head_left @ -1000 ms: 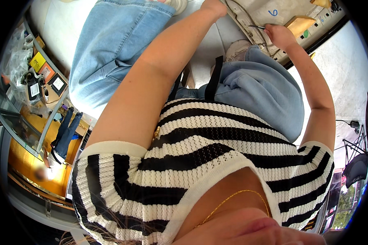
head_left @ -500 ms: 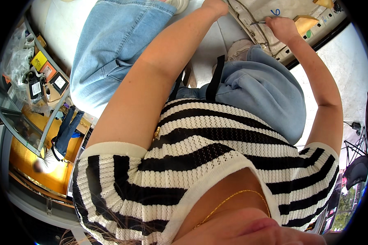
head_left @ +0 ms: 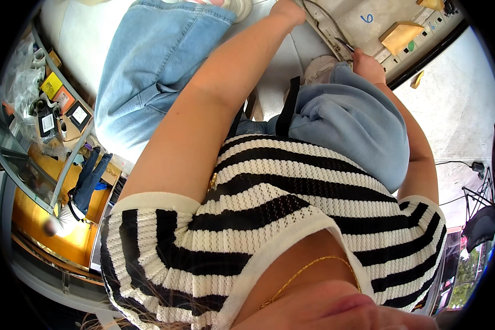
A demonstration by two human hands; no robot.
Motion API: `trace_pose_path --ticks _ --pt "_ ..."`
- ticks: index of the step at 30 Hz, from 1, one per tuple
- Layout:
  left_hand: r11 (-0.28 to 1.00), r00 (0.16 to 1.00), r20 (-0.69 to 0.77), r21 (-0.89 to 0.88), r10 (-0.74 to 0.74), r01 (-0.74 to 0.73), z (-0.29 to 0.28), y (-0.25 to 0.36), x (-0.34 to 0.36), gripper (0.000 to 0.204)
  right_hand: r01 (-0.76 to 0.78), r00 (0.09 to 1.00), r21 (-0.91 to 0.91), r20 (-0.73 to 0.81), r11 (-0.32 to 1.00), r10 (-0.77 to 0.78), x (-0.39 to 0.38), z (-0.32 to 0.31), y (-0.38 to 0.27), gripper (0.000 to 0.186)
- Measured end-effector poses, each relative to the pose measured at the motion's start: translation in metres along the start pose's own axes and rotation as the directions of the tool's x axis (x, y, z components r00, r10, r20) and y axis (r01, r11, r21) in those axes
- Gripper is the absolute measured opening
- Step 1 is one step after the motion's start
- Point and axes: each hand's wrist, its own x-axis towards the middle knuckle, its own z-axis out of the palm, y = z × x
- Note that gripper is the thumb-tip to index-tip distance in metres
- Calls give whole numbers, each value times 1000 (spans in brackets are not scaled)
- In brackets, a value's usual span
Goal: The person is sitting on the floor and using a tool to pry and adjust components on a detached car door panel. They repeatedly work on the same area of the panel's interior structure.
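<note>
My right hand (head_left: 369, 67) is closed around a slim tool with a dark, pointed metal end (head_left: 344, 44). Its exact kind is too small to make out. The tool's tip lies over the near edge of a large pale panel (head_left: 351, 16), beside a dark cable (head_left: 327, 15) running along it. At the top of the view, my left hand (head_left: 289, 12) is at the panel's left edge, its fingers mostly cut off or hidden. A yellow-brown block (head_left: 401, 37) sits on the panel, right of a blue handwritten mark.
My denim-covered knees (head_left: 346, 110) flank the work, with a shoe (head_left: 320, 70) by the panel. A yellow-brown scrap (head_left: 417, 80) lies on the pale floor. Boxes (head_left: 52, 83) and plastic bags fill a shelf at left; beyond it is another person (head_left: 88, 181). A black cable (head_left: 456, 162) lies at right.
My right hand has come down and slightly left with the tool, from beside the blue mark to the panel's near edge. The scrap on the floor now shows. My left hand has barely moved.
</note>
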Motion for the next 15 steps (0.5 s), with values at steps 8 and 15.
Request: trace_pose_path --ticks 8,15 --pt "959 991 77 253 109 -125 -4 2 4 31 -74 996 30 55 997 72 -3 2 -6 26" --pt "989 998 54 142 44 -51 -5 3 3 32 -115 993 147 20 982 113 -17 -5 -22 28"
